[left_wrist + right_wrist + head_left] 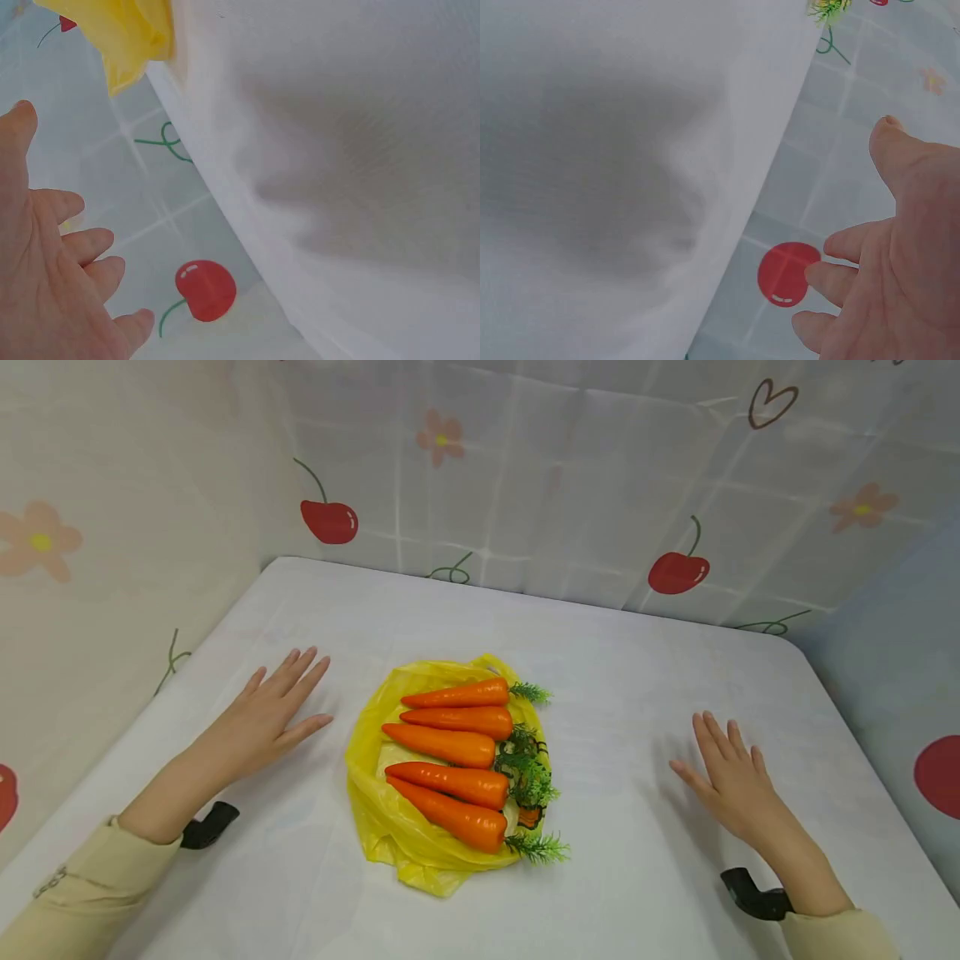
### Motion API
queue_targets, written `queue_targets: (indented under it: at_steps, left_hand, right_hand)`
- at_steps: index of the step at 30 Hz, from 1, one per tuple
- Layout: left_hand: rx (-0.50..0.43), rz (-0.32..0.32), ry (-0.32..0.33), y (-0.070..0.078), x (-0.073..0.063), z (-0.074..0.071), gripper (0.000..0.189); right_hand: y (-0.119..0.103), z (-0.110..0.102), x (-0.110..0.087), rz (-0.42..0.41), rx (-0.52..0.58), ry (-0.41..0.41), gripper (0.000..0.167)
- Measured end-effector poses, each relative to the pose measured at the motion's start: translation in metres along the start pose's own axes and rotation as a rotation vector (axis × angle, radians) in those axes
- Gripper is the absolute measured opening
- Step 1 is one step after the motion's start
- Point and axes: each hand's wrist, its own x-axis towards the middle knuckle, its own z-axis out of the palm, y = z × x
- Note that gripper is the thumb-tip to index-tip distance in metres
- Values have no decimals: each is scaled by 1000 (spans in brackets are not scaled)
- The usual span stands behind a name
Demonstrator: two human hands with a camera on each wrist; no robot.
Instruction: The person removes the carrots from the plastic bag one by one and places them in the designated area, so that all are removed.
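Several orange carrots [438,744] with green tops lie side by side on a crumpled yellow plastic bag [365,793] in the middle of the table. Their tips point left, and the leafy tops [531,777] hang toward the right edge of the bag. To the left of the bag, my left hand [262,718] is held with fingers spread and holds nothing. My right hand [738,785] is well to the right of the carrots, its fingers extended and nothing in it. Both wrist views show an empty palm above the white surface, with a hand's shadow on it.
The white table [615,693] meets a curtain [555,485] printed with cherries and flowers at the back and sides. Black curved pieces [210,827] sit beneath both wrists. In the left wrist view, a corner of the yellow bag [139,34] shows at the top.
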Motion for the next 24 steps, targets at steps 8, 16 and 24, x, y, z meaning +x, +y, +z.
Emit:
queue_targets:
  at_steps: [8,16,24]
  left_hand:
    - [-54,8,-17,12,8,-4,77]
    - [-130,20,-34,20,14,2,73]
    - [-261,4,-87,28,17,6,71]
  right_hand:
    - [-16,-7,5,-70,28,44,78]
    - [-40,-9,17,-128,63,79,77]
    - [-64,-7,30,-167,90,99,76]
